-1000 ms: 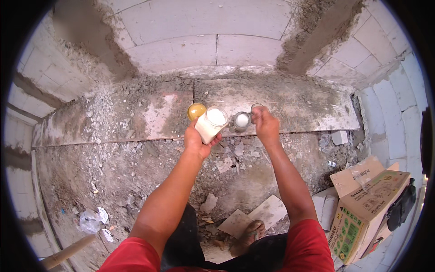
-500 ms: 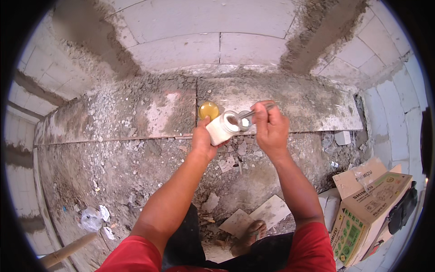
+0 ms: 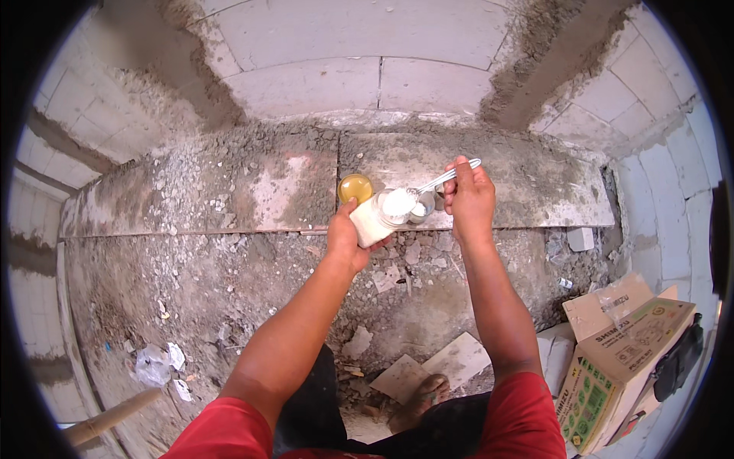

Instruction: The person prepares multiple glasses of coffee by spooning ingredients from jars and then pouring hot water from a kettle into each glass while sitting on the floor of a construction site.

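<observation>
My left hand (image 3: 348, 239) is wrapped round a squarish clear jar (image 3: 371, 224) full of off-white powder, tilted with its mouth toward the right. In my right hand (image 3: 470, 199) the handle of a metal spoon (image 3: 449, 177) is pinched. Its bowl, heaped with white powder (image 3: 399, 202), is over the jar's mouth and hides most of it. Partly behind the powder stands a small clear container (image 3: 425, 205) with something white in it. A round yellow thing, perhaps a lid (image 3: 355, 188), lies by my left fingertips on a mortar-spattered board (image 3: 275, 187).
Pale block walls (image 3: 306, 88) rise behind the board. Rubble and scraps cover the ground. An opened cardboard box (image 3: 623, 352) stands at the lower right with a black item beside it. A plastic bag (image 3: 153, 366) and a wooden pole (image 3: 115, 417) are at the lower left.
The spoon has come up out of the jar and carries a white heap. My right hand has moved slightly right, while my left hand keeps the jar in nearly the same place.
</observation>
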Motion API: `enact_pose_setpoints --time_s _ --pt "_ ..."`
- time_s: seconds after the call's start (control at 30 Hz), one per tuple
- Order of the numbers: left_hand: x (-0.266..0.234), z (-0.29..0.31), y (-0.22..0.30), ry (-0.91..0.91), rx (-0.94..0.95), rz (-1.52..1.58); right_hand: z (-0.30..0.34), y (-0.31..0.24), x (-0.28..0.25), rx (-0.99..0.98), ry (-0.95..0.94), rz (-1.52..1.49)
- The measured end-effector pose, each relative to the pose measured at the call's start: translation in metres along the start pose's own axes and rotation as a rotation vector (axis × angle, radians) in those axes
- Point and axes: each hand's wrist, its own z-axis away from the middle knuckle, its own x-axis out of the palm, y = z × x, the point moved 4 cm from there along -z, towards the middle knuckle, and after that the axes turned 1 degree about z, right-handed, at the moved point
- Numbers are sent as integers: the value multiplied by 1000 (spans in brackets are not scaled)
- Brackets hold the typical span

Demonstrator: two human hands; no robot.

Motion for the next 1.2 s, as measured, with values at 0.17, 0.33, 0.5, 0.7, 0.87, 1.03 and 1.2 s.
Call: enact_pose_setpoints --time_s 0.17,0.33,0.5,0.7,0.87,1.03,1.2 --pt "-6 -5 2 12 26 5 -9 0 -8 70 42 -64" --pt "-10 -5 10 87 30 22 -28 0 -41 -11 188 -11" --pt "-17 -11 13 71 38 23 -34 45 -59 -344 271 662" --pt "-11 -8 11 74 44 15 0 46 -32 -947 -166 1009" --pt "-8 -15 6 44 17 -16 16 -30 -42 -625 -25 499" --pt "-2 -12 -2 28 11 -75 42 -48 -12 -634 -110 375" --pt "8 -7 -8 -23 -15 -128 37 -6 4 -440 -175 427"
